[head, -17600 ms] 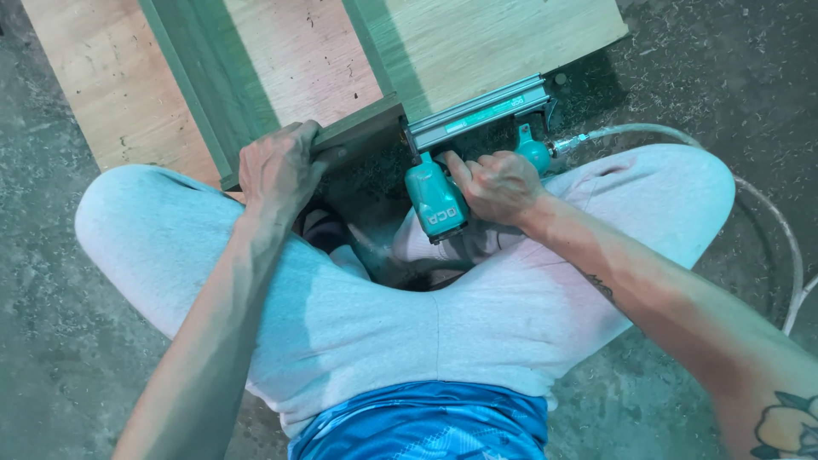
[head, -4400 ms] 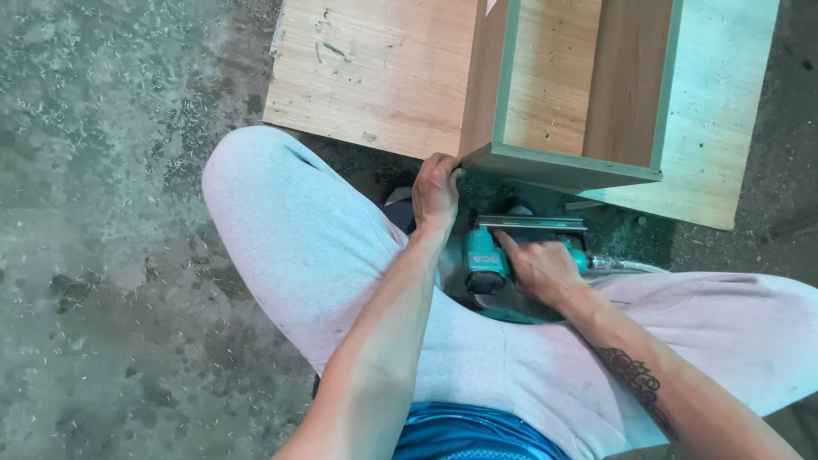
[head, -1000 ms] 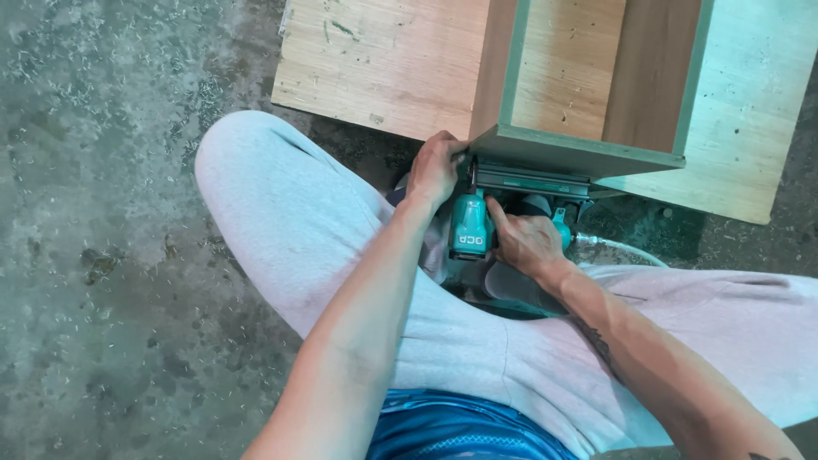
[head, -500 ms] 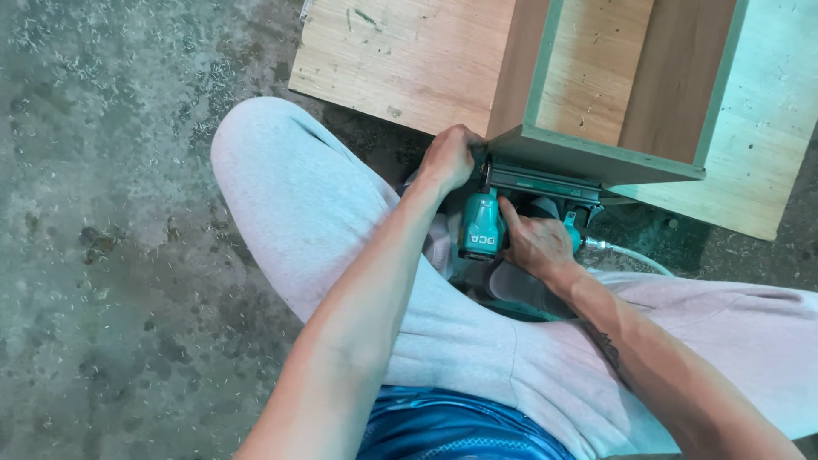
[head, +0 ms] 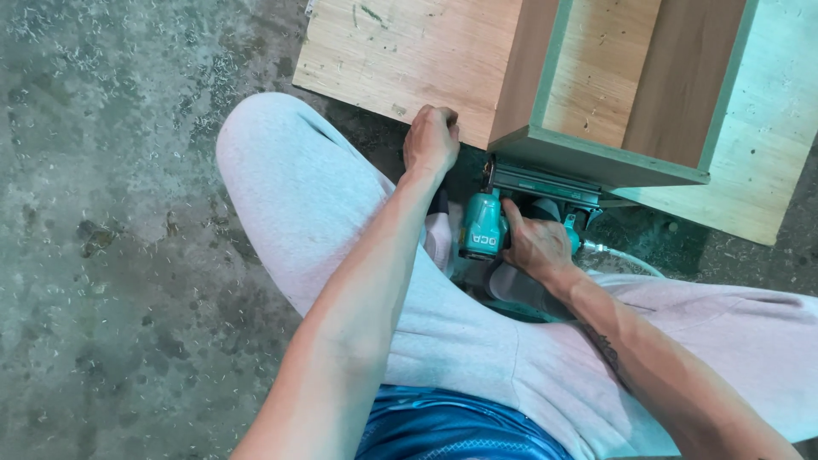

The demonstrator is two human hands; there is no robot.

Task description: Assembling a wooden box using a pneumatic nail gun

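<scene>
Your left hand (head: pixel 432 140) is now gripping the brown wooden box's (head: pixel 596 102) corner, steadier than before; your right hand (head: pixel 535 247) is keeping the teal pneumatic nail gun (head: pixel 484 226) pressed against its front edge.

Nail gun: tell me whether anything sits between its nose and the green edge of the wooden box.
Nothing visible does. The right hand grips the teal nail gun, whose metal magazine lies right under the green edge of the wooden box. The left hand holds the box's corner, off to the side.
</scene>
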